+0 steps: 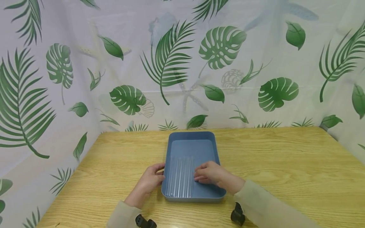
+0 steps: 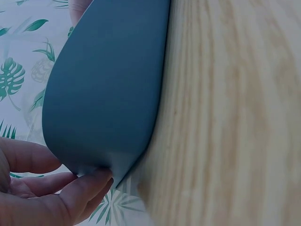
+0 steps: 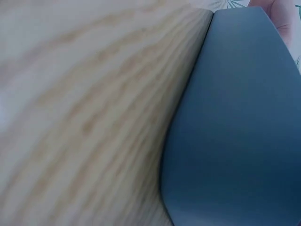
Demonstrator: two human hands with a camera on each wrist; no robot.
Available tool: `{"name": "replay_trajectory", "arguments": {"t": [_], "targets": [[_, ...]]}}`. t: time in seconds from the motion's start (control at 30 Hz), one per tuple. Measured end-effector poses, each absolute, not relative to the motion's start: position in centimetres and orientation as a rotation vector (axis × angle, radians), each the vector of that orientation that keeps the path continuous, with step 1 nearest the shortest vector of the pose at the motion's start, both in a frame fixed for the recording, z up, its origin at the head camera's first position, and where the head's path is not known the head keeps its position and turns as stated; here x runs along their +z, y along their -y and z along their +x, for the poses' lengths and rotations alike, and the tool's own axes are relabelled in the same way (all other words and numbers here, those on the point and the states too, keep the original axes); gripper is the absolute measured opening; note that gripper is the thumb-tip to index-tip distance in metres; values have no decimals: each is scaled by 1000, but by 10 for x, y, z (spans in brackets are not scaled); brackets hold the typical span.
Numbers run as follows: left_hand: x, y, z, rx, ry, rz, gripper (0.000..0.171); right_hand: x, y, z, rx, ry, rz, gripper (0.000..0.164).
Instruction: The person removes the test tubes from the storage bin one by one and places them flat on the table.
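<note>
Left hand (image 1: pixel 151 179), fingers apart, touches blue tray (image 1: pixel 196 148); right hand (image 1: pixel 211 173) at clear tubes (image 1: pixel 180 177), edges faint — whether pinching, cannot tell.

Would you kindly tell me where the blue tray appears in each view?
Head: the blue tray, lower centre.
Left wrist: its outer wall, left of centre, reaching the top edge.
Right wrist: its outer wall, along the right side.
Shared landmark: the wood-grain table, visible in all three.

My head view looks forward and down over my hands (image 1: pixel 151 178); both wrist views, much nearer, share the tray (image 2: pixel 106 89).
</note>
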State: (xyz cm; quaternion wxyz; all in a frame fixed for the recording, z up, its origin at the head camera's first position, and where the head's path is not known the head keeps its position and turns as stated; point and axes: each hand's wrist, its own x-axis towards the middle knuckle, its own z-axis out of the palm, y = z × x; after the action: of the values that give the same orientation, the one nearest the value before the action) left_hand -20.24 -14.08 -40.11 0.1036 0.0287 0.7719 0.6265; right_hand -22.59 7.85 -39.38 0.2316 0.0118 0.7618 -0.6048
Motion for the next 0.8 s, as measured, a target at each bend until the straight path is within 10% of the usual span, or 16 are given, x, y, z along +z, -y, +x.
{"name": "replay_trajectory", "arguments": {"t": [0.8], "targets": [[-401,142,-204,1865,-2248,107,47,-397,-71,-225,-1716,-2109,102,28]]}}
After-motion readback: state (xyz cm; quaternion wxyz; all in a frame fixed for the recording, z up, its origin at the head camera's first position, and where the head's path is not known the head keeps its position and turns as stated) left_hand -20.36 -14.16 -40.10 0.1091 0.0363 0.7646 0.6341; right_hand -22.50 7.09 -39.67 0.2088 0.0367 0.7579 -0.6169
